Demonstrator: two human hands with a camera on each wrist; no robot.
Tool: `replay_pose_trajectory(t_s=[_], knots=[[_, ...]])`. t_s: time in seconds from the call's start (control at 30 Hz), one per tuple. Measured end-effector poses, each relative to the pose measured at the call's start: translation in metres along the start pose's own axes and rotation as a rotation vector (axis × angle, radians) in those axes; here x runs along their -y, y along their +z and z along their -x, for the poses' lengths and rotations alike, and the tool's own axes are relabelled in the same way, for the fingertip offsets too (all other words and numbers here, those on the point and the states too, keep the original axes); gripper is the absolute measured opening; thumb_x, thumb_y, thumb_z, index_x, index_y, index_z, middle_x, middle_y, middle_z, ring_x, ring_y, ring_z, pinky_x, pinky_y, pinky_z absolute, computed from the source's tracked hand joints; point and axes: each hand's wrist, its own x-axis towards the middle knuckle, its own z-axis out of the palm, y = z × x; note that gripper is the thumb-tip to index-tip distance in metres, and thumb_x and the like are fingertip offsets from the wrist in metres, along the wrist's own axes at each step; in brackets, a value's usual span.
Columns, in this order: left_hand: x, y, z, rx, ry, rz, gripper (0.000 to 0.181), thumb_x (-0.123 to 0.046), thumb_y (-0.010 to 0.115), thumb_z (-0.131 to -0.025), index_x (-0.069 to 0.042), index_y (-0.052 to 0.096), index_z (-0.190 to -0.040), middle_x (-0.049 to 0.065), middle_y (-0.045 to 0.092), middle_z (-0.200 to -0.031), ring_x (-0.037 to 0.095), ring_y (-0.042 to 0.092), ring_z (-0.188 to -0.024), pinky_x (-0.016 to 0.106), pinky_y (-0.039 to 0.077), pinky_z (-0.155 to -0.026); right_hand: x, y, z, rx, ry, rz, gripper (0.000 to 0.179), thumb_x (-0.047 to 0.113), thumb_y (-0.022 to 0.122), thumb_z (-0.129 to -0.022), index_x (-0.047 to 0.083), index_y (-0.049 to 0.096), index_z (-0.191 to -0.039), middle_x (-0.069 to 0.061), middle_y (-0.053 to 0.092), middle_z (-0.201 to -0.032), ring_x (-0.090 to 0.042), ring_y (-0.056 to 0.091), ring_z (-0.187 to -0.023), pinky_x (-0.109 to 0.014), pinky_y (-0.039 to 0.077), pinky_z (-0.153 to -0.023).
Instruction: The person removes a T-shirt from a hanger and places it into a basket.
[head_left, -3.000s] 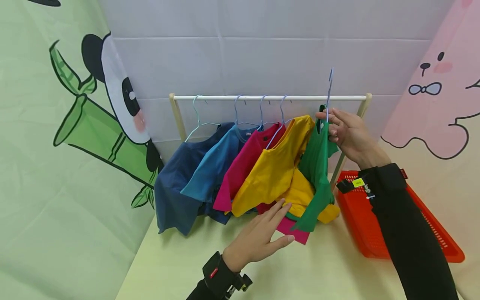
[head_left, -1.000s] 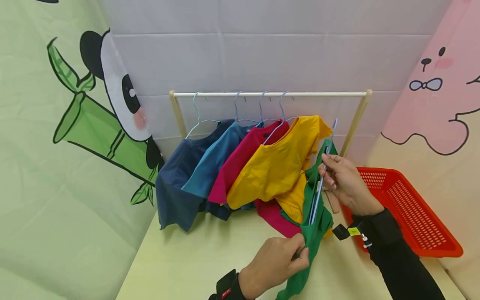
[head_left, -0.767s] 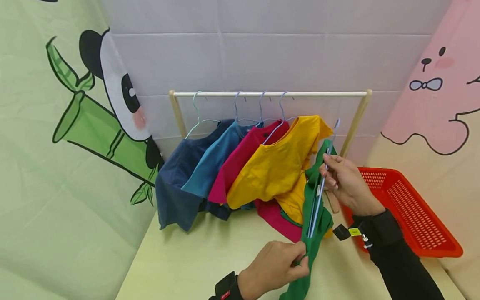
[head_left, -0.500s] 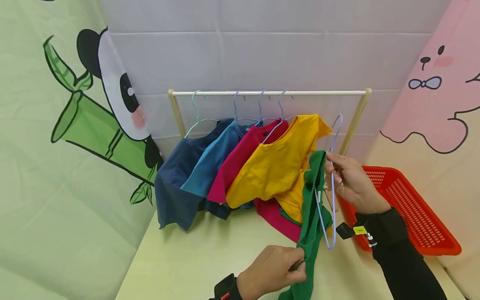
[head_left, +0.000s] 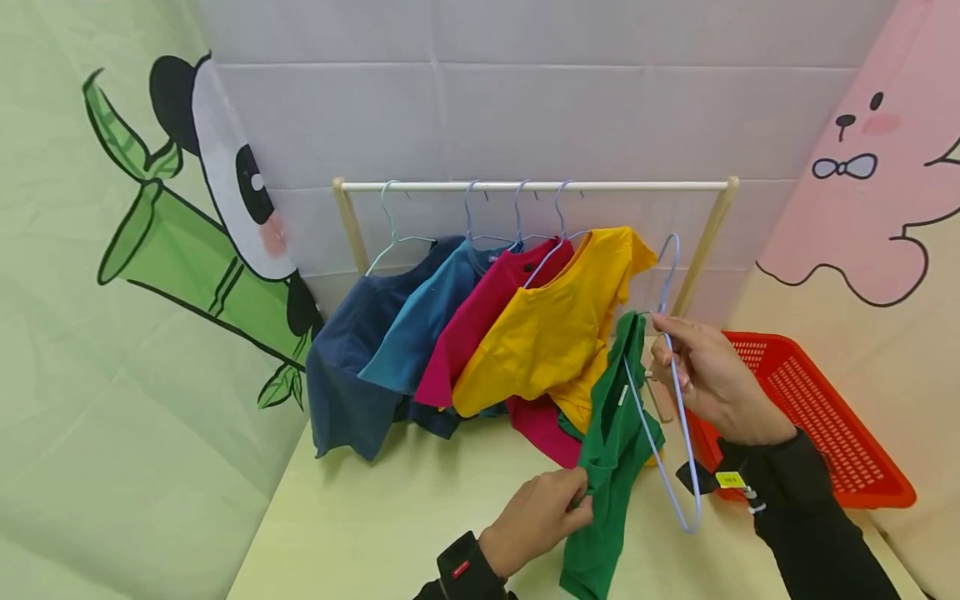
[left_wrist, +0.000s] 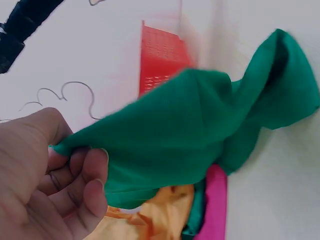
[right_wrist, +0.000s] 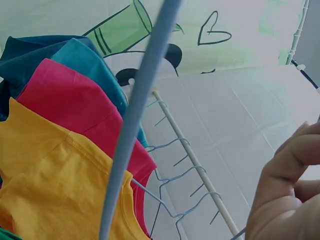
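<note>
My left hand (head_left: 536, 518) pinches a green shirt (head_left: 611, 467) near its collar, and the shirt hangs down to the table. In the left wrist view the cloth (left_wrist: 165, 135) stretches away from thumb and fingers. My right hand (head_left: 708, 375) grips a light blue hanger (head_left: 688, 467) just below its hook. The hanger's lower part stands to the right of the shirt, mostly out of it, and one corner of the green cloth lies close to my right fingertips. Large in the right wrist view, a hanger bar (right_wrist: 137, 110) crosses in front.
A rack with a white rail (head_left: 637, 187) bears a dark blue shirt (head_left: 352, 358), a lighter blue one (head_left: 420, 333), a pink one (head_left: 465, 342) and a yellow one (head_left: 547, 342) on hangers. A red basket (head_left: 825, 417) stands at the right on the pale table (head_left: 375, 533).
The green shirt on its hanger has come down from the rail. My left hand has taken hold of the shirt, and the hanger has slid out of it to the right.
</note>
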Motion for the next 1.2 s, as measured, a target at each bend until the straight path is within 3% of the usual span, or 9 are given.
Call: replay_pose_trajectory(t_s=[0.17, 0.37, 0.63, 0.77, 0.87, 0.97, 1.2], knots=[[0.012, 0.011, -0.003, 0.022, -0.054, 0.017, 0.031, -0.007, 0.067, -0.103, -0.017, 0.045, -0.083, -0.010, 0.031, -0.068, -0.001, 0.035, -0.057, 0.016, 0.026, -0.052, 0.002, 0.003, 0.005, 0.043, 0.030, 0.029, 0.031, 0.016, 0.044, -0.117, 0.002, 0.061, -0.095, -0.010, 0.069, -0.064, -0.014, 0.063, -0.045, -0.014, 0.047, -0.046], [0.029, 0.029, -0.005, 0.059, -0.125, 0.039, 0.021, -0.006, 0.066, -0.105, -0.014, 0.049, -0.095, -0.007, 0.038, -0.072, 0.002, 0.041, -0.062, 0.017, 0.033, -0.053, 0.003, 0.013, 0.015, 0.092, 0.032, 0.152, 0.038, 0.019, 0.040, -0.118, 0.006, 0.066, -0.095, -0.003, 0.068, -0.063, -0.011, 0.063, -0.046, -0.013, 0.044, -0.043], [0.046, 0.050, -0.002, 0.102, -0.164, -0.076, 0.015, -0.004, 0.064, -0.104, -0.007, 0.058, -0.117, -0.001, 0.060, -0.096, 0.004, 0.053, -0.081, 0.020, 0.049, -0.071, 0.012, 0.023, 0.022, 0.122, 0.018, 0.190, 0.033, 0.019, 0.039, -0.118, 0.005, 0.065, -0.103, -0.002, 0.069, -0.064, -0.011, 0.066, -0.046, -0.014, 0.048, -0.046], [0.052, 0.055, 0.001, 0.148, -0.158, -0.180, 0.015, -0.006, 0.066, -0.105, -0.006, 0.066, -0.120, 0.001, 0.063, -0.103, 0.004, 0.057, -0.085, 0.020, 0.051, -0.074, 0.016, 0.023, 0.018, 0.063, -0.030, 0.233, 0.034, 0.020, 0.042, -0.118, 0.004, 0.062, -0.095, -0.002, 0.066, -0.061, -0.011, 0.062, -0.044, -0.015, 0.046, -0.044], [0.054, 0.058, 0.004, 0.165, -0.142, -0.247, 0.016, -0.008, 0.067, -0.105, -0.008, 0.070, -0.121, 0.000, 0.060, -0.100, 0.003, 0.057, -0.083, 0.018, 0.049, -0.070, 0.020, 0.022, 0.011, 0.000, -0.082, 0.321, 0.043, 0.022, 0.045, -0.117, 0.005, 0.060, -0.081, 0.000, 0.063, -0.057, -0.009, 0.055, -0.039, -0.015, 0.041, -0.040], [0.055, 0.061, 0.006, 0.184, -0.127, -0.285, 0.018, -0.007, 0.067, -0.104, -0.010, 0.072, -0.122, -0.002, 0.057, -0.098, 0.002, 0.055, -0.081, 0.017, 0.047, -0.069, 0.025, 0.019, 0.000, -0.063, -0.116, 0.357, 0.042, 0.024, 0.048, -0.116, 0.005, 0.058, -0.079, 0.000, 0.060, -0.056, -0.008, 0.050, -0.035, -0.015, 0.037, -0.038], [0.051, 0.072, 0.012, 0.257, -0.083, -0.325, 0.022, -0.003, 0.067, -0.102, -0.012, 0.076, -0.119, -0.004, 0.055, -0.094, -0.001, 0.047, -0.076, 0.014, 0.043, -0.066, 0.041, 0.009, -0.029, -0.204, -0.127, 0.256, 0.025, 0.023, 0.058, -0.112, 0.002, 0.051, -0.101, -0.003, 0.058, -0.060, -0.010, 0.047, -0.036, -0.015, 0.038, -0.039]])
